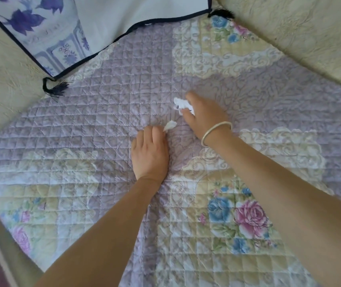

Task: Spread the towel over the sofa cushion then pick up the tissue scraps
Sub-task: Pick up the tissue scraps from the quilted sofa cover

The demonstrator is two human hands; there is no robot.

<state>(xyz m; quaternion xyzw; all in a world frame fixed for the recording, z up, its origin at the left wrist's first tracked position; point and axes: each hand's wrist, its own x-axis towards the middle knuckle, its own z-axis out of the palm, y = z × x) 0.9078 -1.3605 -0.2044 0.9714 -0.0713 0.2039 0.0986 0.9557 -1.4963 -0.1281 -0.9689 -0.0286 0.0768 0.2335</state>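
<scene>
While my left hand [150, 155] pinches a small white tissue scrap [169, 126] between thumb and fingertips, knuckles curled down against the fabric, my right hand [204, 119] closes around a larger crumpled wad of tissue [183, 105], which shows white past my fingers. Both grips are closed on paper; neither hand is empty. A pale bangle [217, 132] sits on my right wrist.

Beneath both hands lies the quilted towel [103, 125], lilac with cream panels and printed roses. It lies flat over the sofa cushion, stitched squares mostly smooth, with slight puckering around my left hand where I press in. Its edges reach the cream sofa upholstery [6, 96] on the left and at the upper right. I judge the spreading step complete.

As to the scraps: the two pieces in my hands are the only loose tissue I can see. No other white fragments show on the visible cloth, though my forearms cover part of it and the near edge runs out of view, so I cannot rule out more there.

At the back, a blue-and-white floral cloth [47, 32] with dark trim and a tassel [56, 89] overlaps the far corner of the towel.

Remaining, in my judgement: lift both pieces clear and check the hidden areas.
</scene>
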